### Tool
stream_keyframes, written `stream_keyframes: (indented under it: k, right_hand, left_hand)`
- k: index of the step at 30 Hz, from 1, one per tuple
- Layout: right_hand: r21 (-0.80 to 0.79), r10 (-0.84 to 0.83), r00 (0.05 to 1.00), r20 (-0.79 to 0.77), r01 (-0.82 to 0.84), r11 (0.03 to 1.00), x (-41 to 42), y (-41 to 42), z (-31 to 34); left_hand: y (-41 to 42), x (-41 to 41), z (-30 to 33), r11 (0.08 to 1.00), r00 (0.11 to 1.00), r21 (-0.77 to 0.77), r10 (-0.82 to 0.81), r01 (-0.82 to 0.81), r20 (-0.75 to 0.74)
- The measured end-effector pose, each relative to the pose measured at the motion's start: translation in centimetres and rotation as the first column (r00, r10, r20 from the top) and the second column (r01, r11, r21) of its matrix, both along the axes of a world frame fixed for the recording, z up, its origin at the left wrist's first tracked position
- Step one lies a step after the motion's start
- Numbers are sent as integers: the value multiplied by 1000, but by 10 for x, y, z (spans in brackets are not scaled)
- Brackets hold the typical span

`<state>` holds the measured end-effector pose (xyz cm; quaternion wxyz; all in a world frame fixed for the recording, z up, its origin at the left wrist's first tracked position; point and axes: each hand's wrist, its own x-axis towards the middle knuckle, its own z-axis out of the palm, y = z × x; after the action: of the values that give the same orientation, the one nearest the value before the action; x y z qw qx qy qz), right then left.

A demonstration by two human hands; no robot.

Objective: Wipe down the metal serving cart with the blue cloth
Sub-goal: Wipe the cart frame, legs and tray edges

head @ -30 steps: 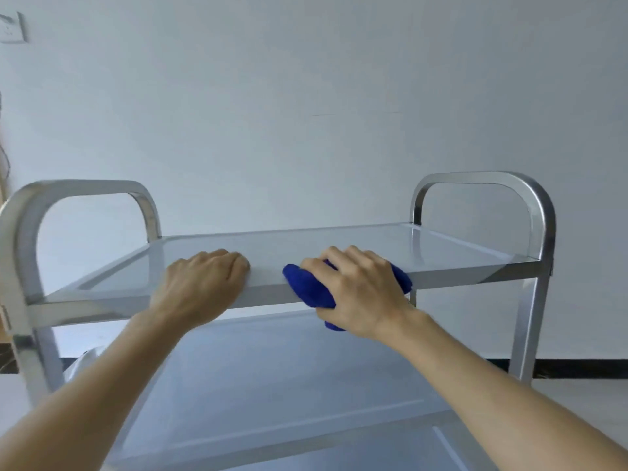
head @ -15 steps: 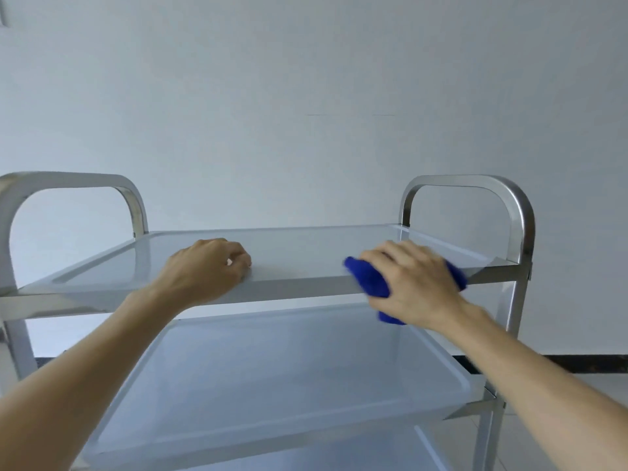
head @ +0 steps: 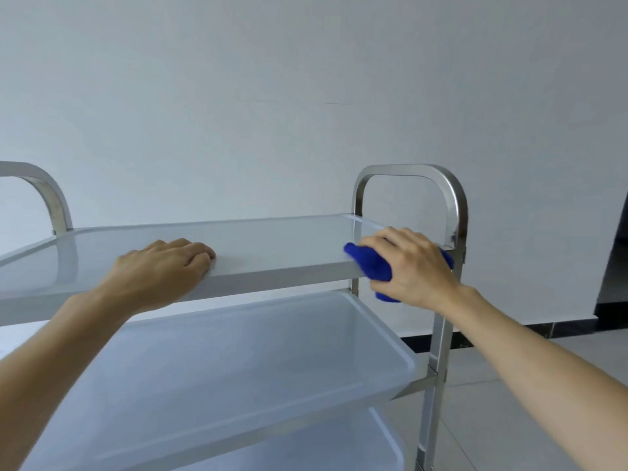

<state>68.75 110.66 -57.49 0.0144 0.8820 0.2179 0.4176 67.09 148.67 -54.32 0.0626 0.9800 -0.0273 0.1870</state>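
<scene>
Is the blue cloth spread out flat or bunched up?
Bunched up: the cloth shows as a thick wad under the right hand, bulging out at the shelf's front edge.

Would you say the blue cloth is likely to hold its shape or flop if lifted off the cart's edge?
Probably floppy: the blue cloth bunches under the right hand and droops below the top shelf edge. It looks light and soft, unlikely to slip.

On the top shelf (head: pixel 272 243), the surface between the left hand (head: pixel 163 270) and the right hand (head: pixel 413 266) lies free; the right handle (head: pixel 452 198) blocks its right end.
</scene>
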Motion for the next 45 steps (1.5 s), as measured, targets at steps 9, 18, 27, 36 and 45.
stream_keyframes:
  k: [9,18,27,36,45]
  right_hand:
    - [0,-48,999,-16,48,999,2,24,-1]
    - [15,-26,1000,-9,26,1000,4,-14,-7]
    - [96,94,983,160,-110,989,-15,-59,3]
    - [950,218,973,-71,-1,313,12,-69,40]
    - [938,400,916,34,-167,304,28,-78,-5]
  left_hand:
    - [-73,14,28,993,990,-20,-115,117,87]
    - [-116,37,0,985,984,47,-165,169,-67]
    - [-116,33,-2,976,983,115,-181,184,-35]
    - [-121,33,1,977,987,137,-159,163,-37]
    - [-123,27,-1,971,976,123,-212,205,53]
